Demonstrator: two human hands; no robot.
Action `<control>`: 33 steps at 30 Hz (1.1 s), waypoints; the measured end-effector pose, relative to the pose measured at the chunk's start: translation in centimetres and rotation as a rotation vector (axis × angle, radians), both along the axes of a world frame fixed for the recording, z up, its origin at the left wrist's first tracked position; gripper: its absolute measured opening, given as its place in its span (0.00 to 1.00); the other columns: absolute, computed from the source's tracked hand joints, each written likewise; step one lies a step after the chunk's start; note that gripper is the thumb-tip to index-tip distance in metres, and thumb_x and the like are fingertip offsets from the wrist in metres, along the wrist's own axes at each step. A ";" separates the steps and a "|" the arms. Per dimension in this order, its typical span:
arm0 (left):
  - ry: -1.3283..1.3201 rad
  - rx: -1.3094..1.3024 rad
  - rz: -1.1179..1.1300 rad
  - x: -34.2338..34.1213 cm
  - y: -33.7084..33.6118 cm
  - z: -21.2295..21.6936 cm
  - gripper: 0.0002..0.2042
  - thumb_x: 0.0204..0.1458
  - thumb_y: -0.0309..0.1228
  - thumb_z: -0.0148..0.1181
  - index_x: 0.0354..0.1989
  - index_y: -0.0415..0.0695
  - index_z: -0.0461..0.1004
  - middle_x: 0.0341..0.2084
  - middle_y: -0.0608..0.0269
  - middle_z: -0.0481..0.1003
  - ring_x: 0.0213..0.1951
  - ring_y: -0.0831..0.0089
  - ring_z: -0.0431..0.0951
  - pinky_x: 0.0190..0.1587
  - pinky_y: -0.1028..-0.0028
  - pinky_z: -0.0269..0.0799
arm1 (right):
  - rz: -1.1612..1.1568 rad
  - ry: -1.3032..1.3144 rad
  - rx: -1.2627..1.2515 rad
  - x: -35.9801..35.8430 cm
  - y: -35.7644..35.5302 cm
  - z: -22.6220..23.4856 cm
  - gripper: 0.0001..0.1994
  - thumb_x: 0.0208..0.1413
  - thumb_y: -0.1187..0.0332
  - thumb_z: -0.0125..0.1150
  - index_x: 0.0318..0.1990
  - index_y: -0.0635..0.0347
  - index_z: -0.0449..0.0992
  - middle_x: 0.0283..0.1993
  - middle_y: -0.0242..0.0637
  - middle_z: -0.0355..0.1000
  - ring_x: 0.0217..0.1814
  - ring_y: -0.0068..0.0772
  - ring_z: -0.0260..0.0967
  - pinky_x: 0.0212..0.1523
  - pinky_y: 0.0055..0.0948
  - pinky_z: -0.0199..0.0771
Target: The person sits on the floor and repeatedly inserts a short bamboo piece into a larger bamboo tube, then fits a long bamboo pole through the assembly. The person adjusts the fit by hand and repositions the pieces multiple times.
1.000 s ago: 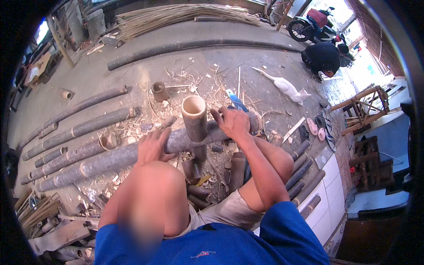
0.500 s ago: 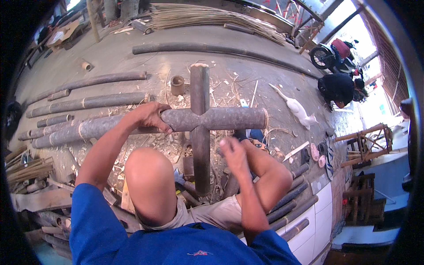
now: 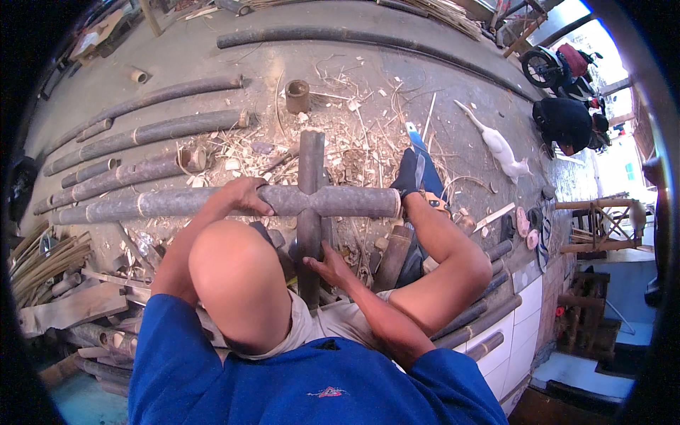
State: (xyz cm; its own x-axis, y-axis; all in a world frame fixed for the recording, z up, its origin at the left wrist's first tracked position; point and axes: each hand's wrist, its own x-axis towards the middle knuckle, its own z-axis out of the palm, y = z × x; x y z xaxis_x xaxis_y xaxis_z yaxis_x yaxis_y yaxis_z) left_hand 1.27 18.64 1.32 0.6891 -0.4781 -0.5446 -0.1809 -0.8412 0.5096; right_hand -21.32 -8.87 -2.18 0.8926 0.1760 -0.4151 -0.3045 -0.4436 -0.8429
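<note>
An open-sided bamboo workshop with a bare concrete floor.

Long bamboo poles (image 3: pixel 142 134) lie in rows across the left and upper parts of the frame, with one very long pole (image 3: pixel 340 35) along the top. Pale shavings and split slivers (image 3: pixel 354 142) litter the floor at centre, beside a short cut bamboo section (image 3: pixel 297 95) standing on end. Bundled thin strips (image 3: pixel 42 255) sit at the left edge. At the upper right the space opens to daylight, where a parked motorbike (image 3: pixel 559 64) stands near a crouching person (image 3: pixel 567 124). A wooden frame, perhaps an unfinished chair (image 3: pixel 602 223), stands at the right edge.
</note>
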 end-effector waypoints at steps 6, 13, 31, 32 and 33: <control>-0.001 0.074 0.032 0.3 -0.5 -3.4 0.45 0.33 0.54 0.80 0.62 0.44 0.75 0.53 0.45 0.80 0.56 0.49 0.80 0.60 0.58 0.74 | -0.010 0.022 -0.171 -0.2 -0.5 -3.0 0.40 0.62 0.52 0.65 0.74 0.67 0.59 0.65 0.64 0.71 0.67 0.63 0.69 0.66 0.50 0.69; -0.387 0.084 -0.004 -3.8 0.9 -6.1 0.46 0.36 0.50 0.79 0.68 0.51 0.68 0.56 0.50 0.76 0.61 0.49 0.71 0.70 0.49 0.58 | 0.136 -0.020 -0.356 0.1 0.2 -3.7 0.40 0.61 0.50 0.63 0.73 0.67 0.60 0.49 0.64 0.78 0.53 0.68 0.77 0.53 0.55 0.76; -0.590 0.128 0.102 -6.4 0.9 -6.8 0.50 0.27 0.34 0.81 0.68 0.55 0.66 0.59 0.54 0.69 0.65 0.49 0.65 0.72 0.45 0.53 | 0.597 0.162 -0.522 -0.5 1.3 -0.4 0.31 0.59 0.40 0.61 0.41 0.68 0.82 0.39 0.59 0.80 0.44 0.62 0.81 0.46 0.56 0.80; -0.601 0.131 0.104 -6.4 0.9 -6.8 0.50 0.27 0.34 0.81 0.68 0.55 0.66 0.59 0.54 0.69 0.65 0.50 0.65 0.72 0.45 0.53 | 0.606 0.163 -0.520 -0.6 1.3 -0.5 0.31 0.59 0.40 0.61 0.40 0.68 0.83 0.39 0.59 0.81 0.44 0.62 0.81 0.46 0.56 0.80; -0.597 0.122 0.100 -6.3 0.9 -6.8 0.50 0.26 0.34 0.81 0.68 0.55 0.66 0.59 0.55 0.69 0.64 0.50 0.65 0.71 0.45 0.54 | 0.608 0.152 -0.514 -0.6 1.3 -0.6 0.32 0.59 0.39 0.61 0.40 0.68 0.83 0.39 0.59 0.81 0.44 0.62 0.81 0.45 0.56 0.80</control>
State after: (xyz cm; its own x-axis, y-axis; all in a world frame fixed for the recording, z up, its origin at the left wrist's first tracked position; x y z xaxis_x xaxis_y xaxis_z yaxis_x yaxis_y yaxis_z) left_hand -5.08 19.49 -5.47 0.9303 -0.3536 -0.0976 -0.3222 -0.9149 0.2433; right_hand -21.97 -7.60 -2.78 0.6297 0.3665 -0.6850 0.0196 -0.8889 -0.4576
